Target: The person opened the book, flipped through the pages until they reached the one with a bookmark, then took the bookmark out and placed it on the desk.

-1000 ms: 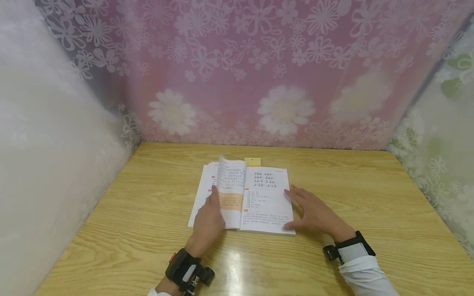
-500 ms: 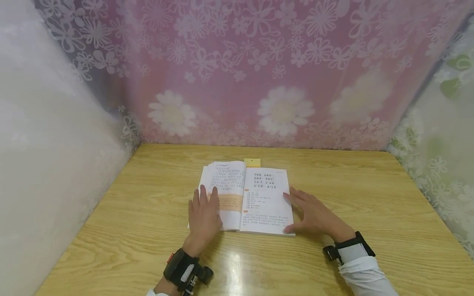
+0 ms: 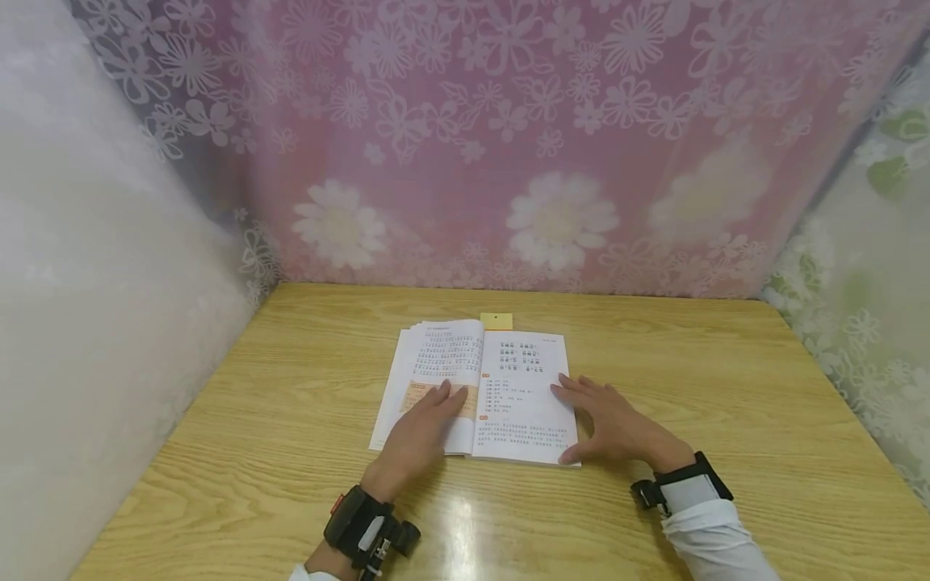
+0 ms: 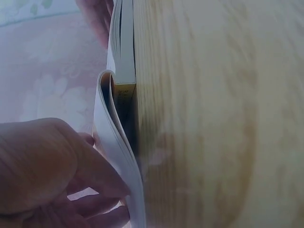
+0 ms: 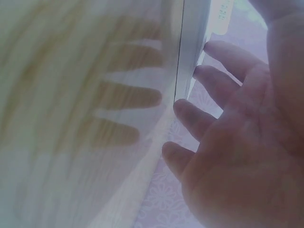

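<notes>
two hands lie flat on the open book [image 3: 475, 391] on the table [image 3: 726, 387]: left hand [image 3: 421, 432] with straight fingers on the left page, right hand [image 3: 617, 424] spread at the right edge. if the left palm lifts, the bowed pages may spring back.

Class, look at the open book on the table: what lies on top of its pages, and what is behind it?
On the open book lie the left hand, flat on the left page, and the right hand at the right edge. Behind it a yellow note peeks out; the book hides its near part.
</notes>
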Motion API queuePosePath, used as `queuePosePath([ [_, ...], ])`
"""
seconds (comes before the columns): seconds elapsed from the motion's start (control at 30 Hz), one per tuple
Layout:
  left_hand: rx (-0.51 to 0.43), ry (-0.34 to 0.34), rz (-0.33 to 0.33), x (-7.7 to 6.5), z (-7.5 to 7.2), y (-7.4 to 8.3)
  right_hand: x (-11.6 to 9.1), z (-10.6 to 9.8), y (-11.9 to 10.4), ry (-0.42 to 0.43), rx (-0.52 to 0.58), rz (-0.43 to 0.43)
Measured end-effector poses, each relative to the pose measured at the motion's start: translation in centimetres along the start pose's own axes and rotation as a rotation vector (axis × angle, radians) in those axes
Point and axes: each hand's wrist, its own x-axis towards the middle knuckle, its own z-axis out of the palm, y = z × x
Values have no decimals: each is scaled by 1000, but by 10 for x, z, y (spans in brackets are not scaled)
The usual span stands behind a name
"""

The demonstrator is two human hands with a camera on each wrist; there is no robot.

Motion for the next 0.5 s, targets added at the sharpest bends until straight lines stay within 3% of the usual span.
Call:
queuePosePath([
  [0.27,-11,30,-8,3,2,5,1,-2,-2,13,-21,28],
  [0.5,52,-44,-38,6,5,16,3,-1,-4,54,-50,45],
])
